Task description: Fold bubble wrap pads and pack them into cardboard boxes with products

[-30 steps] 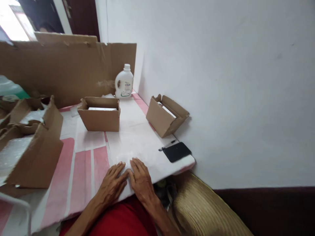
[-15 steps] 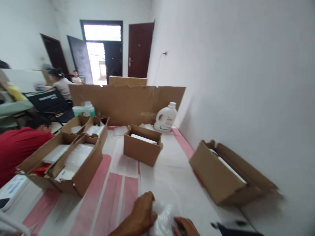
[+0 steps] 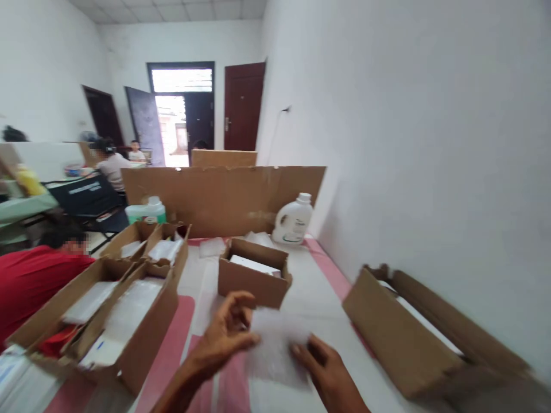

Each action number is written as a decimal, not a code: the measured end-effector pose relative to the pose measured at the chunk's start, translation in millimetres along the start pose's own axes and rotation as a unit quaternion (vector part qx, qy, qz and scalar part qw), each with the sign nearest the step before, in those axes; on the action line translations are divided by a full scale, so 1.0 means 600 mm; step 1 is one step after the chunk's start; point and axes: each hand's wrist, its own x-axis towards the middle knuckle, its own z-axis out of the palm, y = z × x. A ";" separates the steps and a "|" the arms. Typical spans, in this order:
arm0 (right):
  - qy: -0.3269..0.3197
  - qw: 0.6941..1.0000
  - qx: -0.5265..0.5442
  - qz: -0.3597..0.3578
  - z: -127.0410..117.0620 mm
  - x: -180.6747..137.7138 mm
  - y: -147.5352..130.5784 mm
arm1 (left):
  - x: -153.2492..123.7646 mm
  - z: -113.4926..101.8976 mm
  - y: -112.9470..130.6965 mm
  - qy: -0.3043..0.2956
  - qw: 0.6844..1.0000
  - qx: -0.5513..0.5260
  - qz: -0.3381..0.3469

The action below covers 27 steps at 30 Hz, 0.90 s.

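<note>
A translucent clear plastic bag (image 3: 278, 344), smeared by motion, is held up over the table in front of me. My right hand (image 3: 325, 364) pinches its right side between thumb and fingers. At its left edge is my left hand (image 3: 226, 335), with fingers curled but apart and the thumb tip at the bag's edge. Just beyond the hands stands a small cardboard box (image 3: 253, 281) with a white item inside. What is in the bag, if anything, is too blurred to tell.
Open cardboard boxes (image 3: 148, 327) with plastic bags stand at left; another long box (image 3: 400, 338) lies along the right wall. A white jug (image 3: 295, 221) and green bottle (image 3: 146, 212) stand by a cardboard panel (image 3: 224, 198). A person in red (image 3: 38, 287) bends at left.
Both hands have risen from near the table's front edge with the plastic bag, which now looks flatter. My left hand's fingers have spread. The camera view has tilted up.
</note>
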 end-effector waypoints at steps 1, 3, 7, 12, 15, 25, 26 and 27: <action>-0.011 1.000 0.007 -0.023 0.010 0.031 -0.040 | 0.016 -0.011 0.021 0.052 0.998 0.022 0.037; 0.045 0.994 0.005 -0.101 0.024 0.106 -0.105 | 0.047 -0.034 0.056 0.147 0.984 0.066 0.082; 0.105 0.973 -0.169 -0.116 0.046 0.259 -0.151 | 0.089 -0.077 0.078 0.264 0.952 0.116 0.099; 0.056 0.950 -0.303 -0.056 0.076 0.347 -0.124 | 0.109 -0.119 0.038 0.280 0.943 0.161 0.086; 0.042 0.928 -0.370 -0.035 0.083 0.358 -0.121 | 0.119 -0.134 0.018 0.283 0.940 0.178 0.075; 0.279 0.871 -0.384 -0.130 -0.026 0.245 -0.133 | 0.188 -0.180 -0.065 0.298 0.947 0.120 0.030; 0.292 0.887 -0.331 -0.135 -0.033 0.225 -0.105 | 0.196 -0.182 -0.080 0.291 0.951 0.105 0.016; 0.278 0.912 -0.272 -0.129 -0.034 0.208 -0.070 | 0.203 -0.182 -0.094 0.280 0.955 0.097 0.005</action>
